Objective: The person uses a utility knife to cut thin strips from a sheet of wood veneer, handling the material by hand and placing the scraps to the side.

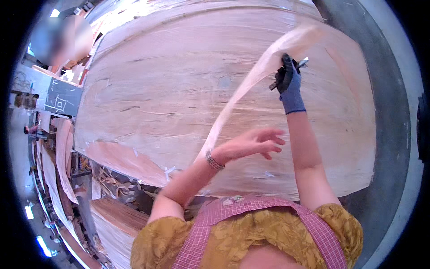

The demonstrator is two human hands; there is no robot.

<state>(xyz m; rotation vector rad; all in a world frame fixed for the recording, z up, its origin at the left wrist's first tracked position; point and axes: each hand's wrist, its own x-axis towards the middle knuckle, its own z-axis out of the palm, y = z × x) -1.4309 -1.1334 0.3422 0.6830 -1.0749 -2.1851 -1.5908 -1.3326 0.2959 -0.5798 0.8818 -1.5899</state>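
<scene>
A long, pale strip of wood veneer (239, 92) runs slantwise over a broad veneer sheet (170, 85), its far end curled and smeared by motion. My right hand (290, 85), in a blue glove with dark palm and fingers, is closed round a dark hand tool with a silvery flat end (303, 62). It is beside the strip's upper part; whether the fingers also grip the strip is hidden. Bare except for a metal band at the wrist, my left hand (251, 144) hovers over the sheet with its fingers apart. The strip's lower end passes by my left wrist.
Scraps of veneer (116, 181) and a veneer stack (118, 215) lie below the sheet's left edge. Further left are long veneer pieces (65, 157). A person with a blurred head (60, 40) is at the upper left. Grey floor (389, 112) borders the right side.
</scene>
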